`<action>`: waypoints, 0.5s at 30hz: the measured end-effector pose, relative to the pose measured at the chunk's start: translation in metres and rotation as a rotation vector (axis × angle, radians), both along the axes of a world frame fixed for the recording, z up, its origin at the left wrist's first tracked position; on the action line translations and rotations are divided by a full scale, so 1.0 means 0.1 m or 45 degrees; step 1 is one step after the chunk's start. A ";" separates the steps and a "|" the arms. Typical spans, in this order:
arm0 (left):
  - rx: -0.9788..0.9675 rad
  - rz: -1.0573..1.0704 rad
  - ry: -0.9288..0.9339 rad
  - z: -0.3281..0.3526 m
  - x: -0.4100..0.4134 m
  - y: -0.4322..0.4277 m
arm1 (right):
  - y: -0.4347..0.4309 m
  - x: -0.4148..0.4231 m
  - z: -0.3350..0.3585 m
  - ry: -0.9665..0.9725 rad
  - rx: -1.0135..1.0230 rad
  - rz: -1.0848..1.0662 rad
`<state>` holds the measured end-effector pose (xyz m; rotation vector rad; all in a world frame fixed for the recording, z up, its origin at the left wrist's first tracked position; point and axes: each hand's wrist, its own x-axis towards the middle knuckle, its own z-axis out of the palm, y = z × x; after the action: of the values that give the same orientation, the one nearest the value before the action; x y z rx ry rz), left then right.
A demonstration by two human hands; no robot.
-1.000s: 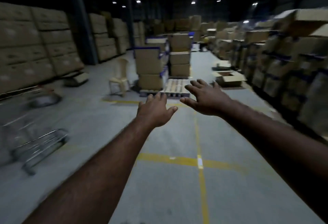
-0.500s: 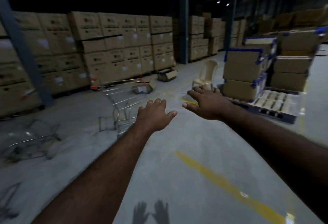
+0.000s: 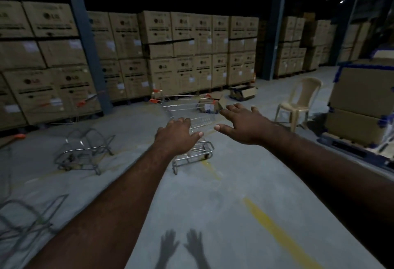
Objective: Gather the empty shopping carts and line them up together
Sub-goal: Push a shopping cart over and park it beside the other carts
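Ahead of both open hands (image 3: 210, 131), shopping cart (image 3: 189, 123) on floor (image 3: 213, 200).

stacked cardboard boxes (image 3: 179, 55), a beige plastic chair (image 3: 300, 102), a yellow floor line (image 3: 277, 232)

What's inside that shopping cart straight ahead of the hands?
The shopping cart has a wire basket that looks empty where it shows; only a cardboard box behind shows through. The left hand covers its near end, so that part is hidden.
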<state>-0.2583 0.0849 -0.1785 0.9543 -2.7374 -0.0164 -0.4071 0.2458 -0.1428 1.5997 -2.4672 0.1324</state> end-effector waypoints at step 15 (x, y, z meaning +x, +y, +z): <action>-0.028 0.068 -0.006 -0.04 -0.40 -3.48 | -3.76 -0.69 -0.20 -0.094 -0.002 0.183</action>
<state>-0.2986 -0.2626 -0.1829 1.0221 -2.7100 0.0253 -0.4766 -0.1300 -0.1625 1.8018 -2.4025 0.2181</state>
